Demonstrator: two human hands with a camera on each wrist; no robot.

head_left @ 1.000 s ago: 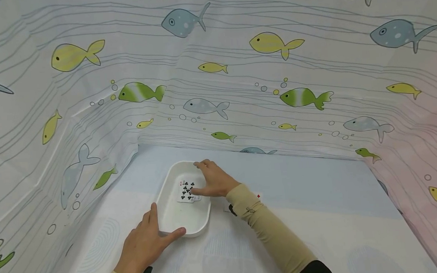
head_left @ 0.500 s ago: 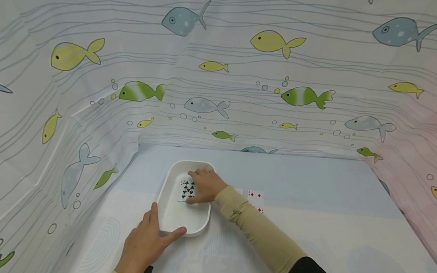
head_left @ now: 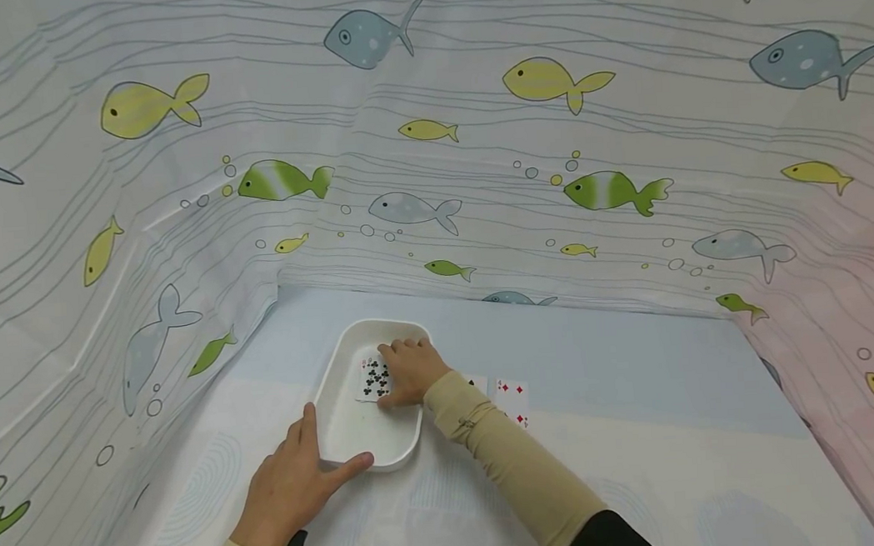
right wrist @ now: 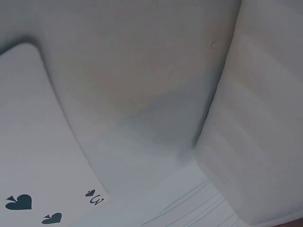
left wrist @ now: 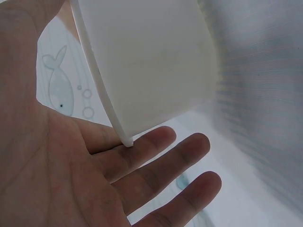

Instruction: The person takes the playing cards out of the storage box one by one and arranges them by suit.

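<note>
A white tray [head_left: 364, 436] lies in the middle of the head view with a few overlapping playing cards [head_left: 373, 380] in it. The top one shows black clubs, and a red index peeks out at its left. My left hand [head_left: 285, 487] holds the near left corner, thumb over the rim. In the left wrist view several fingers [left wrist: 163, 168] stretch beneath and beyond the tray wall [left wrist: 151, 66]. Inside the tray, my right hand [head_left: 411, 372] grips at the cards' right side, with thumb and forefinger at their near and far edges; its other fingertips are hidden.
Right of the tray lie a four of diamonds [head_left: 512, 400] and a spade card [head_left: 477, 382], partly behind the right sleeve. The right wrist view shows a three of spades [right wrist: 38, 142] beside the tray's outer wall [right wrist: 255, 118]. Fish-printed cloth [head_left: 475, 162] surrounds the table.
My right hand has moved down onto the cards, its thumb and fingers closer together. The sleeve has shifted left, uncovering the diamond card and part of the spade card. The left hand stays put.
</note>
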